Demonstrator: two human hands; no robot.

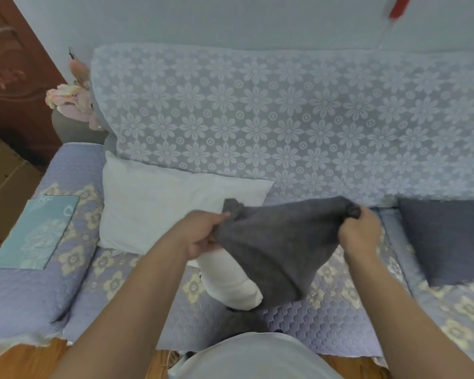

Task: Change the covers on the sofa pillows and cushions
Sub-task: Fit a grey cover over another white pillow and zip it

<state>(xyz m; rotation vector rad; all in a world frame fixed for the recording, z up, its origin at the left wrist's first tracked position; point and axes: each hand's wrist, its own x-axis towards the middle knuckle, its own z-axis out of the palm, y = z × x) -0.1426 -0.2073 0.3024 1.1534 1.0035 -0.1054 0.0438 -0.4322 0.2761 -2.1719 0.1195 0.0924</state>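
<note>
A dark grey pillow cover point(274, 250) hangs stretched between my hands above the sofa seat. My left hand point(203, 233) grips its left corner and my right hand point(360, 231) grips its right corner. From under the cover's lower edge sticks out part of a white bare pillow point(230, 283). A second white bare pillow point(153, 206) leans against the sofa back on the left. A blue-grey covered cushion point(446, 242) lies on the seat at the right.
The sofa point(285, 119) has a floral blue back cover and a quilted lilac seat cover. A folded teal cloth point(36, 231) rests on the left armrest. Pink cloth point(71, 99) lies behind the armrest beside a brown wooden door point(8, 72). Wooden floor shows below.
</note>
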